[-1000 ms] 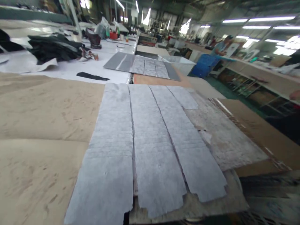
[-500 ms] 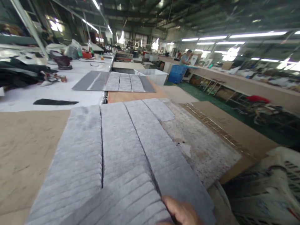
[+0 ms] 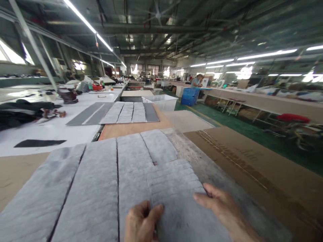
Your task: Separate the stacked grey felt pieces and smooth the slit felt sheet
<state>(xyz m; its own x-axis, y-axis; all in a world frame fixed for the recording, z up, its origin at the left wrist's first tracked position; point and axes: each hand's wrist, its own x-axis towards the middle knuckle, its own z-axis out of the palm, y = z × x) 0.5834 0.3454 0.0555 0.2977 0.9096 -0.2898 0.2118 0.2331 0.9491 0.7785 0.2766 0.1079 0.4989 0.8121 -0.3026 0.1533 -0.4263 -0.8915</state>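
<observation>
Several grey, fleecy fabric panels (image 3: 98, 178) lie side by side on the table, parted by narrow dark gaps. On the right of this row is another grey fabric panel (image 3: 176, 188), marked with faint cross ridges. My left hand (image 3: 142, 222) is closed at this panel's left edge, thumb and fingers pinching it. At its right edge my right hand (image 3: 222, 205) grips the same panel between thumb and fingers. A shorter grey panel (image 3: 160, 146) lies just beyond its far end. The near end of the held panel runs out of view.
Ahead, striped pieces (image 3: 124, 112) lie on a grey board (image 3: 85, 112). A dark strip (image 3: 40, 143) and dark cloth (image 3: 20, 114) are on the white table at left. Cardboard (image 3: 252, 161) lies at right. A person (image 3: 197, 80) is beside a blue crate (image 3: 189, 96) farther off.
The ribbed panel has moved from the bottom middle over to the right side of the row. My left hand has come into view on it. The camera has tilted up.
</observation>
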